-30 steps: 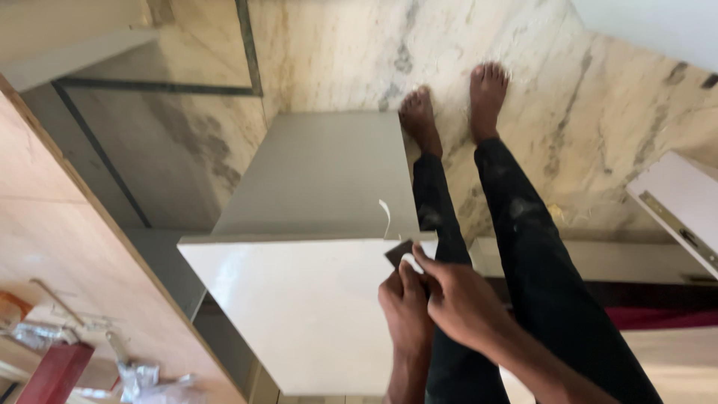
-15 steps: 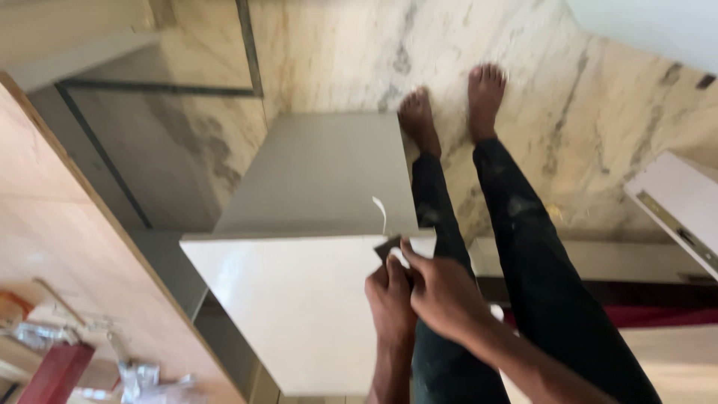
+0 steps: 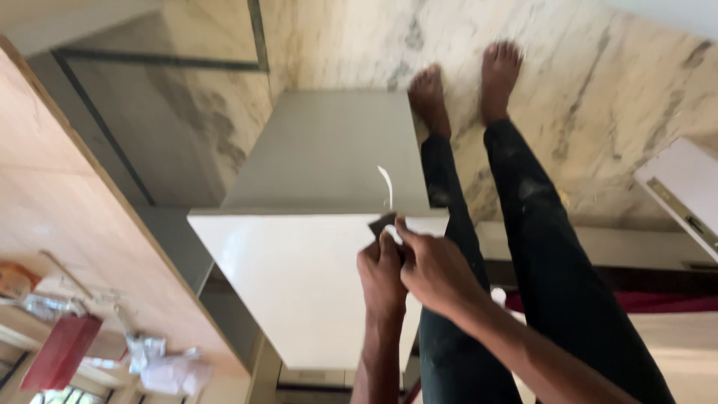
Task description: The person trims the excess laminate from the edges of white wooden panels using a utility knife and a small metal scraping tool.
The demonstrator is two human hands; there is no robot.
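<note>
A white cabinet box point(image 3: 299, 284) stands in front of me, its glossy white face toward me and its grey side point(image 3: 329, 150) running down to the floor. My left hand point(image 3: 381, 277) and my right hand point(image 3: 437, 273) meet at the box's upper edge near its right corner. Together the fingertips of both pinch a small dark piece point(image 3: 381, 222) against that edge. A thin white strip point(image 3: 386, 185) curls off the grey side just beyond the fingers. My legs in dark trousers point(image 3: 523, 247) and my bare feet point(image 3: 464, 82) are to the right of the box.
The floor is cream marble point(image 3: 583, 97) with a dark inlaid line point(image 3: 149, 60). A light wooden panel point(image 3: 67, 217) runs along the left, with a red object point(image 3: 60, 352) and crumpled plastic point(image 3: 168, 366) at its foot. Another white panel point(image 3: 684, 187) lies at the right.
Both hands have shifted slightly left and up along the box's edge, still together on the dark piece. The box has not moved.
</note>
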